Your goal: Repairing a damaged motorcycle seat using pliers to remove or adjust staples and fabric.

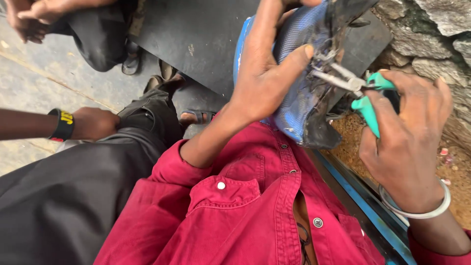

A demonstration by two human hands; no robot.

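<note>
Blue shoe [294, 98]: mesh upper with worn black sole, raised against the chest above a red shirt [245, 196]
Left hand [262, 78]: wrapped round the shoe; fingers curled behind it; thumb pressed flat beside the torn seam
Right hand [407, 137]: fingers closed round green-handled pliers [360, 91]; silver bangle [422, 208] at the wrist
Pliers: metal tips touching the torn seam, just beside the thumb
Far left: another person's hand [93, 122] with black wristband [64, 125], resting on dark trousers; well apart

The shoe [294, 98] showed blue woven mesh cloth with a worn, matt black edge. The pliers [355, 88] had dull metal jaws and smooth teal plastic grips. The shirt [245, 206] was red cotton twill; the stone wall [431, 34] looked rough.
</note>
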